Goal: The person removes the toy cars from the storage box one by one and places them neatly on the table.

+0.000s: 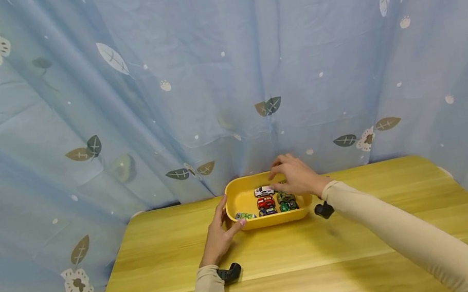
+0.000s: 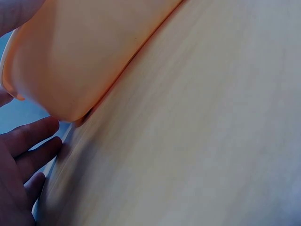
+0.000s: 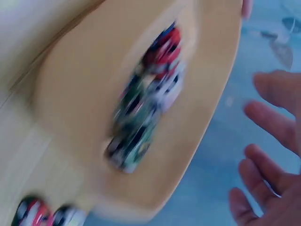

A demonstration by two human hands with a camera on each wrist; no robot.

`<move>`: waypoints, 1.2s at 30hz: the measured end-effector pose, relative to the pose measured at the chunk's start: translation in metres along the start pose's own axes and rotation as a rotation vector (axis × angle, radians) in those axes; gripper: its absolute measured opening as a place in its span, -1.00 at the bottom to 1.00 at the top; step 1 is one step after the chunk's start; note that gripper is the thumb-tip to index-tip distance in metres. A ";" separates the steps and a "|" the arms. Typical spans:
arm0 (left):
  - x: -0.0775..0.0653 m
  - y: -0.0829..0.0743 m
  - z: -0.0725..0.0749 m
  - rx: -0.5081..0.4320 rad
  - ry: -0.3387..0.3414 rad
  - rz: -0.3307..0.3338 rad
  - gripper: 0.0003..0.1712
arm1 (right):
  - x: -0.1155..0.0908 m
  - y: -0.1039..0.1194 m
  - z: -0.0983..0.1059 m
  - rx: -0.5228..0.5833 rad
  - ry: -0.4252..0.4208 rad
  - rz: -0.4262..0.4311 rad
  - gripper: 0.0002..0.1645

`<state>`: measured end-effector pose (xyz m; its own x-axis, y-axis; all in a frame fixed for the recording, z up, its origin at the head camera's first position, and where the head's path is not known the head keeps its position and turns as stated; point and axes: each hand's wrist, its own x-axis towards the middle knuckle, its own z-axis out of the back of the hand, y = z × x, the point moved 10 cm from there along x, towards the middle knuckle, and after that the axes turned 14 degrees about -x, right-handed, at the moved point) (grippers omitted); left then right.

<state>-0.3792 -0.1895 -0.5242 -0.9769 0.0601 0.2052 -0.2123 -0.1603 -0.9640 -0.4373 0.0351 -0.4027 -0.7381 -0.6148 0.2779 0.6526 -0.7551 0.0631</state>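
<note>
A yellow plastic bin point(image 1: 240, 182) stands at the back of the wooden table with several small toy cars inside. Among them are a white toy car point(image 1: 263, 191), a red one point(image 1: 265, 203) and a green one point(image 1: 288, 206). A green patterned toy car point(image 1: 245, 216) lies apart at the bin's left. My left hand point(image 1: 218, 237) grips the bin's left end, thumb at the front and fingers around the side. Over the right end hovers my right hand point(image 1: 296, 175), its fingers spread and holding nothing. In the right wrist view the cars are blurred.
A blue patterned curtain point(image 1: 206, 93) hangs just behind the table point(image 1: 284, 273). In the right wrist view, a red toy car point(image 3: 30, 214) and a white and dark object point(image 3: 68, 216) lie outside the bin. Each wrist wears a black device point(image 1: 230, 273).
</note>
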 end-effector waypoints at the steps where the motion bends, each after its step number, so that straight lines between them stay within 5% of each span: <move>1: 0.000 0.000 0.000 -0.004 0.002 -0.004 0.10 | 0.005 0.008 -0.005 0.002 0.030 0.018 -0.69; 16: -0.001 0.001 0.003 -0.017 0.008 -0.029 0.08 | 0.054 0.066 -0.050 0.004 0.200 0.129 -0.74; 36: 0.001 0.001 0.001 -0.031 0.009 -0.013 0.07 | 0.064 0.070 -0.080 -0.213 0.420 0.093 -0.72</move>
<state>-0.3800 -0.1908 -0.5248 -0.9737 0.0713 0.2164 -0.2241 -0.1285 -0.9661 -0.4525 -0.0753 -0.4576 -0.7121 -0.6878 -0.1409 0.7020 -0.6954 -0.1536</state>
